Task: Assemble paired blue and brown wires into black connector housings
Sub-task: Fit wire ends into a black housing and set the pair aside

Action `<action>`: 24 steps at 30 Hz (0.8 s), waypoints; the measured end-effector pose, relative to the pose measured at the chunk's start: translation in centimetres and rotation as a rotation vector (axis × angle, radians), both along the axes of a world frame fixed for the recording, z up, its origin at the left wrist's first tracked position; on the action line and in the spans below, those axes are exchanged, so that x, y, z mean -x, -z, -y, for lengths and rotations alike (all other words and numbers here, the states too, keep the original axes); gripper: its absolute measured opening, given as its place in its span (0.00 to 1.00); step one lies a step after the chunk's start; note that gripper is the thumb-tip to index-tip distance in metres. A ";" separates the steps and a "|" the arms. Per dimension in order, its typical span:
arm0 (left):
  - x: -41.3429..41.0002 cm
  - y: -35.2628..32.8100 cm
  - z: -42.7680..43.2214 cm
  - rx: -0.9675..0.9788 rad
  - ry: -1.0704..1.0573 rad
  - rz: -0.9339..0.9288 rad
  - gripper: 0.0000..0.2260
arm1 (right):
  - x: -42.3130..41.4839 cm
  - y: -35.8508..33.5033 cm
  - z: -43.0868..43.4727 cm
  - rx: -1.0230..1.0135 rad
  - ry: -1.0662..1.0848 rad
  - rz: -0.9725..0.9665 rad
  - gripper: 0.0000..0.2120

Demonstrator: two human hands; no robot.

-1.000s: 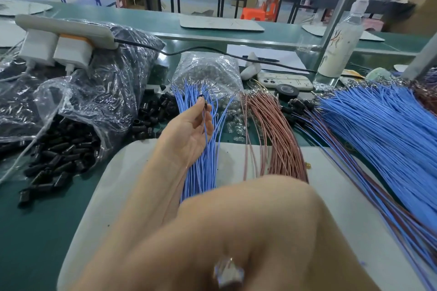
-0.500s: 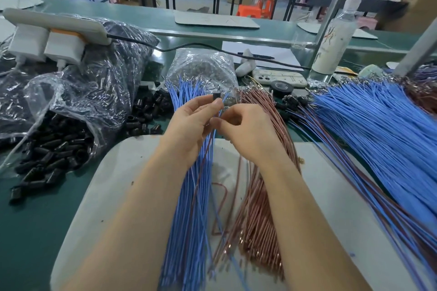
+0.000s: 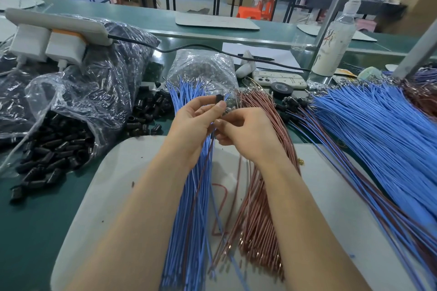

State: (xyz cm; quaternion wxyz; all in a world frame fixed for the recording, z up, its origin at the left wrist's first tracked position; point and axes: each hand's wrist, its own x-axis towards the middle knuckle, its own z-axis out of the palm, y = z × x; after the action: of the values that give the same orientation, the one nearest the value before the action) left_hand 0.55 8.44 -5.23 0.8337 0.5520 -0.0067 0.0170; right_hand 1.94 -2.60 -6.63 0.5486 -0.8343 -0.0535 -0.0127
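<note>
My left hand [image 3: 196,123] pinches a small black connector housing [image 3: 219,98] between thumb and fingertips, above the bundle of loose blue wires [image 3: 189,208]. My right hand [image 3: 246,132] sits just right of it, fingers curled and pinching a brown wire [image 3: 203,172] that hangs down from the housing beside a blue one. A bundle of brown wires [image 3: 255,196] lies under my right wrist on the grey work mat [image 3: 106,196]. Loose black housings [image 3: 149,111] lie left of the blue bundle.
An open plastic bag of black housings [image 3: 54,149] spills at the left. A power strip [image 3: 54,23] sits on a dark bag behind it. Finished blue and brown wire pairs [image 3: 378,130] fan out at the right. A clear bag of small parts [image 3: 203,66], a phone [image 3: 279,78], tape roll and bottle [image 3: 335,38] stand behind.
My right arm, close to the camera a second ago, has come down and its hand joined the left at the housing. Both hands now hold steady, slightly lifted over the wires.
</note>
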 end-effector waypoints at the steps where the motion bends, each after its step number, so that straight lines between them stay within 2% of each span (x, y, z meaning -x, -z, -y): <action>1: 0.0 0.0 0.0 -0.006 -0.002 0.004 0.07 | 0.0 0.0 0.0 -0.015 -0.005 -0.006 0.11; 9: -0.1 0.1 0.0 -0.014 -0.015 0.047 0.07 | -0.1 0.1 -0.1 -0.072 -0.038 -0.043 0.11; 13: -0.1 0.3 0.0 -0.014 -0.020 0.079 0.07 | -0.1 0.2 0.0 -0.066 -0.039 -0.047 0.07; 18: -0.8 0.8 -0.3 -0.050 -0.084 0.089 0.08 | 0.0 0.5 -0.3 0.007 -0.043 -0.045 0.08; 21: -1.1 1.2 -0.5 -0.063 -0.116 0.073 0.07 | 0.2 0.3 -0.4 0.118 -0.045 -0.028 0.09; 24: -1.6 1.2 -1.0 -0.006 -0.156 0.049 0.04 | 0.7 -0.4 -0.2 0.174 -0.121 -0.104 0.04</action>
State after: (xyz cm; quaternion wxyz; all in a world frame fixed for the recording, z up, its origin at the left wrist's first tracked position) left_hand 2.16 9.39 -6.47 0.8278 0.5526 0.0159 0.0956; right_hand 1.26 -2.43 -6.23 0.4758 -0.8736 -0.0764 0.0683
